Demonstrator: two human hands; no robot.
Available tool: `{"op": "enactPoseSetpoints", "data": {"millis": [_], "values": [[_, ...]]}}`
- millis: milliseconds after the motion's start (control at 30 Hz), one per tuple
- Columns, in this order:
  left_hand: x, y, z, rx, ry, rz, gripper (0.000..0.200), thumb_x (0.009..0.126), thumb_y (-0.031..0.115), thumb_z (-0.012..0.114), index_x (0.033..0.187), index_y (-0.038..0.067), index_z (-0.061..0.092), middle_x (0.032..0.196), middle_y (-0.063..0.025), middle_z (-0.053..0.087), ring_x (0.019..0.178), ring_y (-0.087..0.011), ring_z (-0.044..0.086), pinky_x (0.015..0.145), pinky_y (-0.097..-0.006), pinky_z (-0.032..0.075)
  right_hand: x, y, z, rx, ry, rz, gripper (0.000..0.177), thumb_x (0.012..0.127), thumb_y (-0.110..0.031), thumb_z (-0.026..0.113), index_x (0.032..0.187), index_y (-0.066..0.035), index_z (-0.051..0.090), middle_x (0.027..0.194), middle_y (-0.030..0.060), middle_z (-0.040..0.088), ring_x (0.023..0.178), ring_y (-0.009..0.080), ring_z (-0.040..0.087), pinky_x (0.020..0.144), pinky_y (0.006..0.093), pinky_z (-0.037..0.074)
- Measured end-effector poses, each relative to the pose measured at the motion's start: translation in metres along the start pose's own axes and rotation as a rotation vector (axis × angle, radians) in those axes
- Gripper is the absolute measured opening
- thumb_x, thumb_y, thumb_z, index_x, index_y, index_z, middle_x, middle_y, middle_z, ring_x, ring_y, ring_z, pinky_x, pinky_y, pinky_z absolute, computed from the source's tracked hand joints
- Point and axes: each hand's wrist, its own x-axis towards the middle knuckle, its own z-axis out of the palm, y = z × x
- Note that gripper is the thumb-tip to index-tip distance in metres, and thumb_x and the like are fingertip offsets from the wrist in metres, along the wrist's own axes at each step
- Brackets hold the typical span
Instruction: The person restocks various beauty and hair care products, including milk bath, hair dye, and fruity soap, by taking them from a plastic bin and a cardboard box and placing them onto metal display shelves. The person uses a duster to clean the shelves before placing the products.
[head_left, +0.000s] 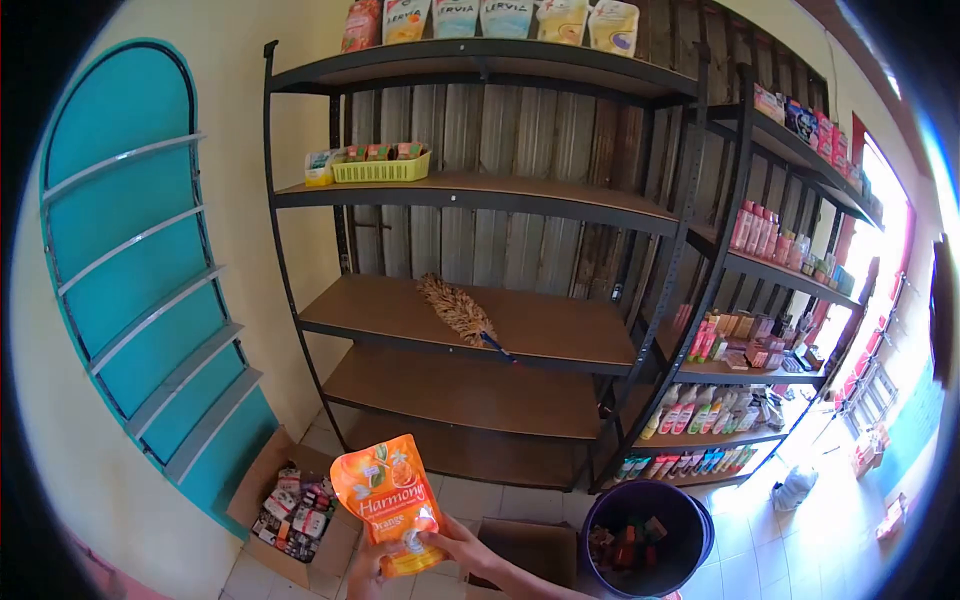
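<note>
An orange Harmony refill pouch (385, 490) is held upright between my two hands, its printed front turned towards me. My left hand (370, 565) grips its lower left edge, fingers partly behind it. At the lower right side, my right hand (455, 542) has its thumb on the front of the pouch and its other fingers mostly hidden. Beyond the pouch stands a black-framed shelf rack with brown boards (480, 395). On its middle board lies a feather duster (458, 312) with a dark handle.
A yellow-green basket (382, 170) of small packs sits on the second board; several pouches (508, 18) stand on top. On the floor are a carton of small packs (295, 515), another carton (525, 550) and a purple bucket (700, 535). A stocked rack (770, 265) is at right.
</note>
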Motion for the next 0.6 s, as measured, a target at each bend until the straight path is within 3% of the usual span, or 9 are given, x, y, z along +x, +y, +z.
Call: {"op": "enactPoseSetpoints", "data": {"millis": [233, 333, 433, 500, 600], "values": [[0.031, -0.011, -0.074, -0.246, -0.082, -0.040, 0.057, 0.069, 0.012, 0.057, 0.120, 0.003, 0.032, 0.112, -0.0122, 0.048, 0.100, -0.0266, 0.050, 0.084, -0.0392, 0.043, 0.069, 0.014, -0.004, -0.198, -0.107, 0.026, 0.057, 0.083, -0.032, 0.051, 0.127, -0.006, 0.025, 0.117, 0.0060, 0.043, 0.105, 0.0150, 0.044, 0.084, 0.0288, 0.040], [0.043, 0.001, -0.087, -0.414, -0.028, -0.018, 0.056, 0.070, 0.015, 0.056, 0.120, 0.003, 0.032, 0.112, -0.0120, 0.048, 0.100, -0.0270, 0.050, 0.084, -0.0397, 0.042, 0.103, -0.003, -0.015, 0.057, -0.209, 0.210, 0.059, 0.082, -0.039, 0.049, 0.125, -0.004, 0.029, 0.119, 0.0073, 0.043, 0.107, 0.0178, 0.043, 0.086, 0.0334, 0.039], [0.070, 0.022, -0.093, -0.571, 0.029, 0.060, 0.055, 0.072, 0.017, 0.054, 0.120, 0.003, 0.032, 0.111, -0.0118, 0.049, 0.100, -0.0273, 0.050, 0.085, -0.0401, 0.042, 0.153, -0.034, -0.049, -0.054, -0.174, 0.119, 0.052, 0.082, -0.035, 0.052, 0.123, -0.008, 0.036, 0.120, 0.0078, 0.042, 0.108, 0.0181, 0.044, 0.084, 0.0344, 0.042], [0.097, 0.038, -0.098, -0.649, 0.047, 0.131, 0.054, 0.072, 0.018, 0.054, 0.120, 0.003, 0.032, 0.111, -0.0117, 0.049, 0.100, -0.0275, 0.050, 0.085, -0.0403, 0.042, 0.183, -0.067, -0.073, -0.296, 0.043, -0.044, 0.049, 0.080, -0.031, 0.055, 0.121, -0.009, 0.040, 0.116, 0.0080, 0.046, 0.106, 0.0186, 0.045, 0.082, 0.0344, 0.043], [0.156, 0.054, -0.103, -0.620, 0.076, 0.259, 0.054, 0.073, 0.024, 0.052, 0.120, 0.005, 0.034, 0.112, -0.0113, 0.049, 0.101, -0.0284, 0.049, 0.086, -0.0430, 0.040, 0.229, -0.115, -0.127, -0.404, 0.361, -0.220, 0.046, 0.078, -0.026, 0.059, 0.118, -0.009, 0.043, 0.112, 0.0081, 0.049, 0.104, 0.0190, 0.047, 0.080, 0.0358, 0.043]]}}
